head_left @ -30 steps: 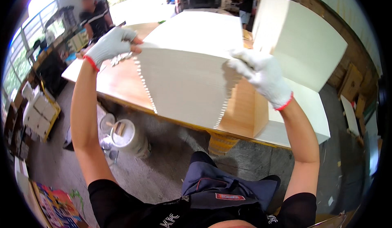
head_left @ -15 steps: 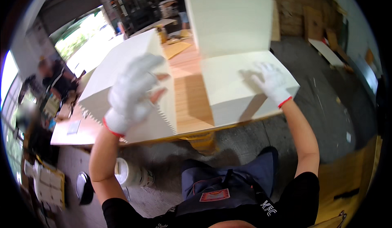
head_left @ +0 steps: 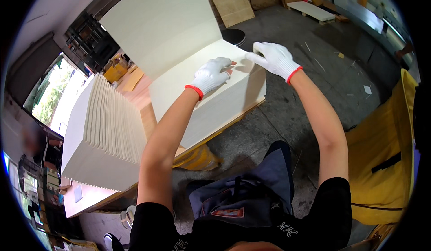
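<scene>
A thick stack of large white paper sheets (head_left: 211, 116) lies at the table's right end. My left hand (head_left: 211, 77), in a white knitted glove with a red cuff and bare fingertips, rests on its top, thumb and finger apart. My right hand (head_left: 274, 58), gloved the same way, is at the stack's right front corner; its thumb and curved fingers have a gap between them, and no sheet shows in it. Behind, a tall white block of paper (head_left: 164, 24) rises from the stack. Another paper stack (head_left: 101, 138), its edges in stepped layers, stands left.
The wooden table (head_left: 96, 199) bears a brown paper piece (head_left: 133, 80) and a yellow item (head_left: 116, 69) farther back. A round black-topped object (head_left: 234, 37) stands beyond the right stack. A yellow cloth-sided container (head_left: 381, 147) is at my right. A blurred person (head_left: 38, 143) is far left.
My view has turned to the right. My left hand has come across from above the left stack onto the right stack. My right hand has shifted from its top to its right corner.
</scene>
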Tool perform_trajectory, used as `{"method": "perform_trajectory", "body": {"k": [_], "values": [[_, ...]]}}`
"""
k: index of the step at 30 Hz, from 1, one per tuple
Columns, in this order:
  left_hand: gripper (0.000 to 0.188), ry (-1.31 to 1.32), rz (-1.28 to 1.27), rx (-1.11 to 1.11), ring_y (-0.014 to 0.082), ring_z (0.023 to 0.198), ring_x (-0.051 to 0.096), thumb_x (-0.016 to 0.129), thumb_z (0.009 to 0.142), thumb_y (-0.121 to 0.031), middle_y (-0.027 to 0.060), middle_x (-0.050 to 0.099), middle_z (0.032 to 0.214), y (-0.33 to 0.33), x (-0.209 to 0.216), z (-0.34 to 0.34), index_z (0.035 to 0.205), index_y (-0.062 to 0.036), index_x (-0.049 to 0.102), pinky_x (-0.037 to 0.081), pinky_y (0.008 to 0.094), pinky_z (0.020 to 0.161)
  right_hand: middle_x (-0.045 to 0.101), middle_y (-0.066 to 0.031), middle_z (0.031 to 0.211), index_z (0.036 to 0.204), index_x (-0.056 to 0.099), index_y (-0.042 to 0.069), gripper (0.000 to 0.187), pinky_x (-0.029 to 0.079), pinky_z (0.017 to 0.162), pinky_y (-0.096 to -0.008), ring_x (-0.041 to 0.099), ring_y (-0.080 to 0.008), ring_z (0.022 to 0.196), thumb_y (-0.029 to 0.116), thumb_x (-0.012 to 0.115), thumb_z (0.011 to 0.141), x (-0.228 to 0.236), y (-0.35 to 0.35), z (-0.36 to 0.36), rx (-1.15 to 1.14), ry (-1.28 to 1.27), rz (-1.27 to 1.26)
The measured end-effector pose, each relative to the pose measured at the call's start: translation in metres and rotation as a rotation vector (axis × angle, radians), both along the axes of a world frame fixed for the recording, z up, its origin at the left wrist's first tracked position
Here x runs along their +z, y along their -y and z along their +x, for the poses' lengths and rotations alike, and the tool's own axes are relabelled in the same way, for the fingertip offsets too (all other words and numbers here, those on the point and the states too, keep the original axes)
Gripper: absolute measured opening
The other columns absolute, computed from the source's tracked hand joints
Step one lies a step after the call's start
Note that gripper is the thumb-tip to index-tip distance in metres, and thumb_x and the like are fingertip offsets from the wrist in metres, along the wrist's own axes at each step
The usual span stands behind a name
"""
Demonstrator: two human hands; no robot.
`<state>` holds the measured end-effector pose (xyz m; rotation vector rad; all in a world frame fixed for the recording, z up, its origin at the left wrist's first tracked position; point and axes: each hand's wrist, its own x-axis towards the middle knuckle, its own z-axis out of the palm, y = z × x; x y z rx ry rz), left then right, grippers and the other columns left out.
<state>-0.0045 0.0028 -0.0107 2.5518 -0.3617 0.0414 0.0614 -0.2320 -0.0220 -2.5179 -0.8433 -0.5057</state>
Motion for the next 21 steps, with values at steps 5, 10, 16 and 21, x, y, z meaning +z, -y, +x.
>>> {"method": "perform_trajectory", "body": {"k": [5,10,16,21], "values": [[0.036,0.168,0.07,-0.09,0.0275,0.111,0.063,0.058,0.094,-0.01,0.0134,0.067,0.126,0.017,-0.017,0.018,0.129,-0.0081,0.066,0.05,0.0359,0.096,0.065,-0.0094,0.079,0.094,0.064,0.006,0.055,0.047,0.073,-0.0374,0.063,-0.0239,0.075,0.059,0.05,0.097,-0.028,-0.01,0.012,0.046,-0.592,0.621],[0.034,0.066,-0.187,-0.037,0.0182,0.103,0.062,0.056,0.097,-0.011,0.0092,0.069,0.119,0.011,-0.024,0.023,0.128,-0.0047,0.066,0.048,0.0319,0.092,0.065,-0.0099,0.075,0.092,0.065,0.006,0.054,0.047,0.074,-0.039,0.063,-0.0266,0.074,0.056,0.045,0.1,-0.043,-0.018,0.008,-0.037,-0.4,0.723],[0.035,0.11,-0.31,-0.095,0.0229,0.102,0.065,0.064,0.096,-0.025,0.0143,0.071,0.112,0.018,-0.017,0.01,0.124,-0.0045,0.067,0.05,0.0339,0.089,0.066,-0.0141,0.078,0.091,0.062,0.005,0.053,0.047,0.075,-0.0418,0.065,-0.0348,0.08,0.054,0.044,0.1,-0.054,-0.022,0.006,-0.089,-0.314,0.764],[0.043,-0.018,-0.279,0.033,0.0218,0.109,0.065,0.076,0.089,-0.019,0.013,0.07,0.119,0.021,-0.021,0.01,0.128,-0.005,0.065,0.05,0.0334,0.096,0.065,-0.015,0.078,0.09,0.06,0.005,0.051,0.047,0.074,-0.0432,0.065,-0.036,0.081,0.052,0.045,0.101,-0.06,-0.021,0.009,-0.075,-0.263,0.784]]}}
